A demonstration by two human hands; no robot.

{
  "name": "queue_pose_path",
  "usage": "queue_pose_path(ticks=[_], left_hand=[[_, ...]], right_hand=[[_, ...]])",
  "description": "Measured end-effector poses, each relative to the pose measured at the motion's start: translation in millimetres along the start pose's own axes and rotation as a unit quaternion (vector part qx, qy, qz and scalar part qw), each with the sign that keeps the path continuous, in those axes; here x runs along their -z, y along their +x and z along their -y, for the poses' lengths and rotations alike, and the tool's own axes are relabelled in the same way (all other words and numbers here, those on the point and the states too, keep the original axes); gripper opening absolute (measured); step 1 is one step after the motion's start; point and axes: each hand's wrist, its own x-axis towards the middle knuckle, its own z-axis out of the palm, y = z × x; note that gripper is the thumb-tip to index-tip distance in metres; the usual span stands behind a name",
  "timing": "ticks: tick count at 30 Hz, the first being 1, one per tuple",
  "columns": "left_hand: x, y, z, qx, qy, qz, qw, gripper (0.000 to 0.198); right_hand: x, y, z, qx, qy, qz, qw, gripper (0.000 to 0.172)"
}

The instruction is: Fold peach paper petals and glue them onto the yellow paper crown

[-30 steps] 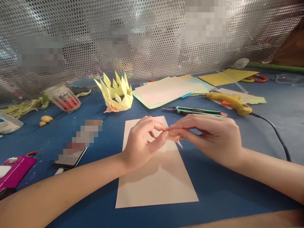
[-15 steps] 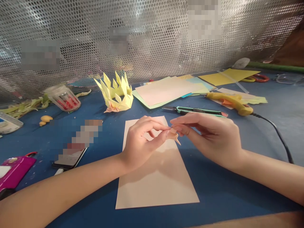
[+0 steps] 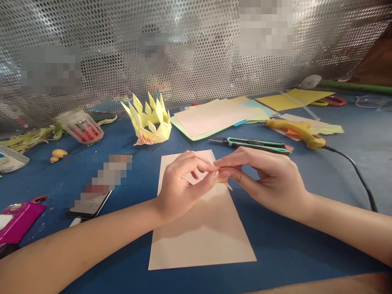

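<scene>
Both of my hands meet above a pale pink sheet of paper point(image 3: 202, 232) lying on the blue table point(image 3: 290, 241). My left hand point(image 3: 180, 183) pinches a small folded peach paper piece point(image 3: 227, 184) with thumb and forefinger. My right hand point(image 3: 266, 177) pinches the same piece from the other side, fingertips touching those of the left. Only a pointed tip of the piece shows below the fingers.
A yellow spiky origami crown point(image 3: 150, 120) stands behind. Stacked coloured sheets point(image 3: 214, 116), a teal utility knife point(image 3: 257, 143) and a yellow glue gun point(image 3: 301, 132) with its cord lie to the right. A phone point(image 3: 88, 206), a magenta case point(image 3: 18, 218) and a jar point(image 3: 81, 126) are on the left.
My right fingers have closed further over the small paper piece, hiding more of it. The hands stay in the same place.
</scene>
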Motion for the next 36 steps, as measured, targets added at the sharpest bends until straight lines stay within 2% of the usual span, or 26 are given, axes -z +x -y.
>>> queue_pose_path(ticks=[4,7,12,18,21,26,28,32,36], left_hand=[[-0.9,-0.2,2.6,0.033,-0.021,-0.008,0.999,0.005],[-1.5,0.0,4.1,0.061,-0.031,-0.015,0.998,0.009],[-2.5,0.5,4.3,0.037,-0.014,-0.015,0.999,0.01],[-2.7,0.7,4.2,0.004,-0.002,-0.001,1.0,0.015],[-2.6,1.9,2.5,-0.009,0.001,-0.001,1.0,0.017],[-1.6,1.3,1.5,0.006,-0.002,0.001,1.0,0.015],[-1.1,0.0,2.4,0.019,-0.008,0.002,1.0,0.013],[-1.4,-2.2,4.9,0.04,-0.022,0.006,0.999,0.008],[-1.7,-2.1,5.7,0.085,-0.059,0.017,0.994,0.006]], right_hand=[[-1.6,-0.9,-1.4,-0.018,0.009,-0.022,1.0,0.02],[-1.5,-2.0,-2.7,-0.018,0.006,-0.03,0.999,0.021],[-1.6,-2.4,-4.6,-0.003,0.024,-0.026,0.999,0.024],[-4.0,-2.3,-1.2,-0.056,0.057,-0.01,0.997,0.012],[-6.6,-2.9,0.7,-0.078,0.068,-0.019,0.994,0.012],[-7.3,-3.4,-1.3,-0.105,0.089,-0.035,0.99,0.01],[-5.0,-2.8,-2.2,-0.074,0.058,-0.037,0.995,0.007],[0.1,-0.4,-2.5,0.027,-0.057,-0.046,0.997,0.012],[1.3,0.3,-3.2,0.057,-0.085,-0.065,0.993,0.015]])
